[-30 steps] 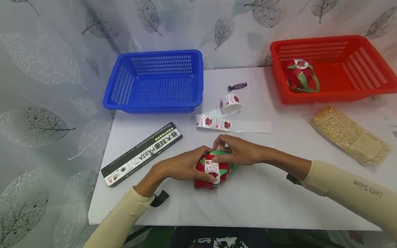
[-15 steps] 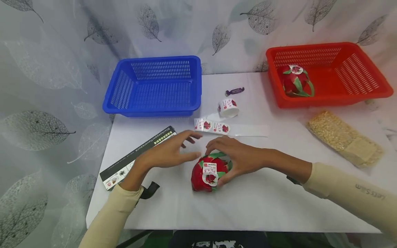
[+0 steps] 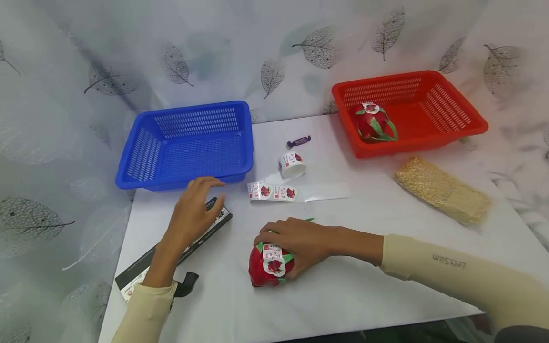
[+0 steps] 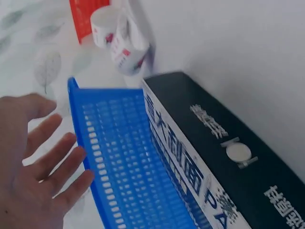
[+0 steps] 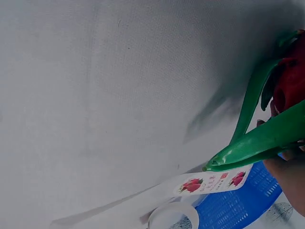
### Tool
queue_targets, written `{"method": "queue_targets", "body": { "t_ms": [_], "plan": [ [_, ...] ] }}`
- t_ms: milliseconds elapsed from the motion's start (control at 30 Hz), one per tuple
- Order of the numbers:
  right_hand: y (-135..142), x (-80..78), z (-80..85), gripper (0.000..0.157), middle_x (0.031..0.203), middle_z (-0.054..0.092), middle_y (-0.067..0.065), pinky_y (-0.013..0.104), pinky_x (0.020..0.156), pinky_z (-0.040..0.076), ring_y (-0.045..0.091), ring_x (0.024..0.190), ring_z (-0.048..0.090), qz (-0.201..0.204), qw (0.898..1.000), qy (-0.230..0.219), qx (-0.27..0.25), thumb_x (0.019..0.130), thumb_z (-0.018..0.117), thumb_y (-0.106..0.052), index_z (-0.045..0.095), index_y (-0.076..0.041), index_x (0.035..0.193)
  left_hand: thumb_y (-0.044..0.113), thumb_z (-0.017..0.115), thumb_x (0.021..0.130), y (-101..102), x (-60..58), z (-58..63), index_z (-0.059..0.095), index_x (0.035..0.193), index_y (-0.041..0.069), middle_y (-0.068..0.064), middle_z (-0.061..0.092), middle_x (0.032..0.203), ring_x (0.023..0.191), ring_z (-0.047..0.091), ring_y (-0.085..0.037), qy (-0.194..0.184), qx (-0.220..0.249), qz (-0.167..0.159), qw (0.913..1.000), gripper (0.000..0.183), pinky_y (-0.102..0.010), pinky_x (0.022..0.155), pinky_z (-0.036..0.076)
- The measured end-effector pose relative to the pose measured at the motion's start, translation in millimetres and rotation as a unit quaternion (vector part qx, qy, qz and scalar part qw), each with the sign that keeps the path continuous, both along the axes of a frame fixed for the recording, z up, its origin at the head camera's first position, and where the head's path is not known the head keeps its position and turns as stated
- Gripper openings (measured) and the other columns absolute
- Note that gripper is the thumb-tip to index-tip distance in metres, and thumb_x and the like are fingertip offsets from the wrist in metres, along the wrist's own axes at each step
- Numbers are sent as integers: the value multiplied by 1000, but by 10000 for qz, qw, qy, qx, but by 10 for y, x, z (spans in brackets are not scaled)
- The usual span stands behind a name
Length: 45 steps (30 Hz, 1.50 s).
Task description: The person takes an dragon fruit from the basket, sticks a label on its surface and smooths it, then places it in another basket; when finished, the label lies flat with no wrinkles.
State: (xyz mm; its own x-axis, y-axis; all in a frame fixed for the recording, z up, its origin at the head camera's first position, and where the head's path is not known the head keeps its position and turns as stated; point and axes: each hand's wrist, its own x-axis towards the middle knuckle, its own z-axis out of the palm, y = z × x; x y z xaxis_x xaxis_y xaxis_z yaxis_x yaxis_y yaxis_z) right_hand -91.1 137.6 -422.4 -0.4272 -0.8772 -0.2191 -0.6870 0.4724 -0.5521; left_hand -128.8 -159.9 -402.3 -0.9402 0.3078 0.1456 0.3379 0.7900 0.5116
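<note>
In the head view my right hand [image 3: 300,240] grips a red dragon fruit [image 3: 257,269] from above, fingers curled over its far side. A white sticker [image 3: 273,262] printed with dragon fruit is on its near face. Long green leaves [image 5: 257,138] of the fruit jut out in the right wrist view. My left hand [image 3: 190,212] holds nothing; it hovers, fingers spread, over the black and white pasta box [image 3: 206,238], close to the front of the blue basket [image 3: 184,152]. In the left wrist view the pasta box [image 4: 205,138] lies beside the open fingers.
A red basket [image 3: 429,138] holding a second stickered dragon fruit [image 3: 371,123] stands back right. A purple wrapped candy [image 3: 299,142], a sticker roll [image 3: 292,165] and its strip [image 3: 279,192] lie mid-table. A bag of yellow kernels [image 3: 442,188] lies at right.
My left hand has let go of the dragon fruit and moved left and away toward the blue basket. My right hand now grips the fruit alone. The head view has shifted.
</note>
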Motion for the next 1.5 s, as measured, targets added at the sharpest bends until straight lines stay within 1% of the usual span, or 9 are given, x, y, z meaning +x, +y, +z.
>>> {"method": "queue_targets", "body": {
  "t_ms": [133, 267, 433, 567, 767, 967, 1200, 1333, 1500],
  "plan": [
    [36, 85, -43, 97, 149, 52, -7, 33, 104, 55, 9, 136, 49, -234, 9990, -221, -300, 72, 93, -47, 43, -29, 154, 12, 73, 99, -42, 156, -88, 69, 129, 7, -13, 67, 131, 123, 59, -34, 425, 165, 39, 9990, 30, -56, 99, 52],
    [271, 83, 78, 93, 143, 54, -14, 25, 97, 57, 3, 131, 51, -819, 9903, -688, -883, 73, 94, -42, 44, -30, 150, 11, 77, 96, 106, 354, -239, 69, 128, 7, -11, 68, 129, 121, 63, -32, 353, -31, -664, 9972, 33, -53, 101, 54],
    [683, -77, 395, 98, 141, 54, -14, 27, 91, 60, 8, 133, 52, -1830, 9743, -697, -1111, 72, 98, -36, 40, -28, 150, 24, 80, 95, 362, 484, -465, 66, 137, 8, -12, 63, 143, 136, 58, -32, 117, -553, -1438, 9880, 47, -51, 115, 48],
    [1047, -287, 602, 100, 143, 55, -4, 36, 89, 64, 19, 136, 52, -2637, 9562, -344, -1222, 72, 99, -33, 40, -22, 152, 36, 80, 96, 459, 505, -613, 60, 146, 6, -16, 54, 155, 145, 50, -36, -130, -861, -1666, 9822, 62, -51, 122, 41],
    [1701, -765, 953, 97, 145, 52, 10, 54, 90, 63, 31, 136, 49, -3914, 9133, 72, -1122, 78, 96, -29, 36, -13, 152, 39, 77, 97, 484, 456, -688, 53, 153, 4, -19, 45, 163, 151, 42, -41, -147, -1072, -1737, 9788, 70, -57, 124, 35],
    [2467, -1315, 1144, 102, 151, 45, 19, 58, 100, 56, 39, 137, 47, -5133, 8561, 304, -524, 88, 86, -43, 21, -9, 159, 40, 74, 99, 511, 387, -655, 51, 156, 6, -17, 42, 165, 152, 39, -42, -244, -1214, -1731, 9771, 71, -61, 123, 34],
    [3038, -1840, 1052, 119, 153, 34, 36, 69, 108, 48, 53, 137, 38, -6086, 7913, 235, 538, 92, 73, -57, -1, 1, 164, 40, 76, 97, 529, 434, -588, 51, 156, 8, -14, 43, 166, 153, 39, -41, -427, -1361, -1631, 9762, 71, -62, 122, 35],
    [3162, -2034, 933, 120, 157, 29, 36, 69, 113, 44, 54, 142, 33, -6334, 7700, -171, 758, 93, 73, -55, -6, 1, 164, 41, 77, 96, 528, 510, -557, 51, 156, 10, -13, 43, 166, 153, 40, -40, -583, -1451, -1610, 9745, 72, -60, 122, 36],
    [3194, -2213, 794, 118, 158, 31, 33, 70, 114, 42, 52, 142, 36, -6527, 7502, -546, 906, 91, 79, -51, 2, 0, 165, 42, 78, 94, 506, 630, -570, 53, 155, 12, -12, 46, 165, 150, 43, -40, -388, -1452, -1630, 9751, 73, -60, 121, 39]
  ]
}}
